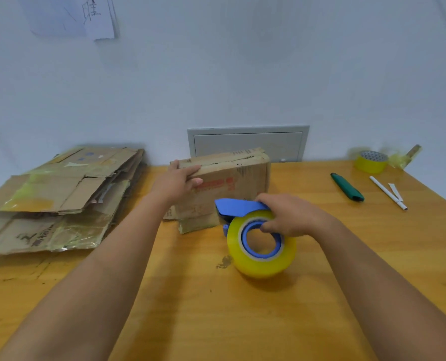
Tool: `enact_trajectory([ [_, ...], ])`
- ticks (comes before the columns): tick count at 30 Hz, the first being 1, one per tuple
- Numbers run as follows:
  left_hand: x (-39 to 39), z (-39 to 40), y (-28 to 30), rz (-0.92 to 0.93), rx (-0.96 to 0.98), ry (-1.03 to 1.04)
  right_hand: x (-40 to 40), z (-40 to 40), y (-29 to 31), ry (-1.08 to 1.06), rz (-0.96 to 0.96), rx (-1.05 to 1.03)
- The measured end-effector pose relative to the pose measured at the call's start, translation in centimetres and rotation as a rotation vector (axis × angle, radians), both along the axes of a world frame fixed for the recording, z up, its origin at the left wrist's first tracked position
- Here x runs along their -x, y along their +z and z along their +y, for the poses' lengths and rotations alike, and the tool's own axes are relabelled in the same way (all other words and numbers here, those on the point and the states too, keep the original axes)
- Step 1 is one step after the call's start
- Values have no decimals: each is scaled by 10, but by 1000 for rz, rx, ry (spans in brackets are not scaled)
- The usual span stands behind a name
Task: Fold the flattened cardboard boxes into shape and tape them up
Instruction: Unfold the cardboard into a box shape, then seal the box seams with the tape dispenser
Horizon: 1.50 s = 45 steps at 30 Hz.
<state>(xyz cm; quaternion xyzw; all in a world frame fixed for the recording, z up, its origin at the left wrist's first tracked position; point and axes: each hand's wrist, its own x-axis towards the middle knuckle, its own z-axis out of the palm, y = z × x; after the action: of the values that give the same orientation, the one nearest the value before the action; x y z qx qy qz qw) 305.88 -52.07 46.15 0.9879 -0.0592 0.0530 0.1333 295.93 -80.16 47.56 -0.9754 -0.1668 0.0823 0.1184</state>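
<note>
Cardboard box is standing folded near the back of the wooden table, and the left hand is gripping its top left edge, fingers over the flaps and thumb on the front, likely pinning the seam shut for taping. Right hand is clutching the blue tape dispenser, thumb hooked into the core of the yellow tape roll, just in front of the box, probably lining up the first strip. Flattened boxes are waiting stacked at far left, well apart, within reach for later.
</note>
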Motion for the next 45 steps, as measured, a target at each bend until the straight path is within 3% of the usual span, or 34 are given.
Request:
enact_trajectory([
  [5, 2, 10, 2, 22, 41, -94, -13, -7, 46, -34, -210, -156],
  [10, 10, 8, 3, 65, 100, -220, -37, -3, 75, -88, -376, -440],
  [15, 23, 2, 5, 121, 137, -268, -66, 11, 76, -108, -364, -664],
  [23, 36, -4, -1, 64, 160, -216, -91, 16, 41, -164, -218, -845],
  [28, 37, -6, -2, 32, 189, -218, -97, 18, 49, -132, -330, -853],
  [37, 36, -6, -2, 37, 261, -163, -94, 25, 36, -26, -745, -716],
  [41, 36, -7, -1, 38, 281, -162, -92, 24, 32, -5, -728, -723],
  [45, 36, -7, -4, 19, 296, -166, -90, 23, 30, -67, -587, -729],
])
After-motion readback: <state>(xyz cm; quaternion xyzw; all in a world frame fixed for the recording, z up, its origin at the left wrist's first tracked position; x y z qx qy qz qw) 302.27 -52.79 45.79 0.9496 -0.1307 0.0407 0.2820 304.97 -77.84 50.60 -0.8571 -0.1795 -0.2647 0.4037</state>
